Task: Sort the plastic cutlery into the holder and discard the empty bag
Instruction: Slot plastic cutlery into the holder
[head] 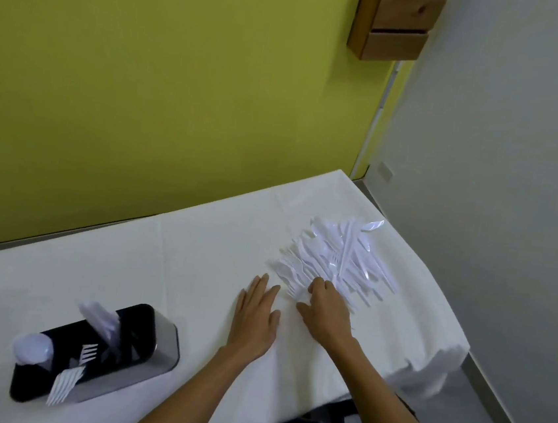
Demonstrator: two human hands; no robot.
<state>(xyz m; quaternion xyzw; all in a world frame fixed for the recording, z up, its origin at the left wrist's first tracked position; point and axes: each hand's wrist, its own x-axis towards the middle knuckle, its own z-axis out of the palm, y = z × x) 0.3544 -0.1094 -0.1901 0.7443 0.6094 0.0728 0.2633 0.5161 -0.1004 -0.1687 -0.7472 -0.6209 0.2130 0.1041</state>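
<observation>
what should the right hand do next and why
Probably pinch a few pieces from the near edge of the pile and carry them to the holder: the right hand touches that edge, the left hand lies flat beside it, and the pile is unsorted.

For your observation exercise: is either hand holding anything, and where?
Left hand lies flat, holding nothing. Right hand: fingers on the cutlery pile at its near edge; grip cannot be told.

Bare tablecloth lies open between holder and cutlery pile
</observation>
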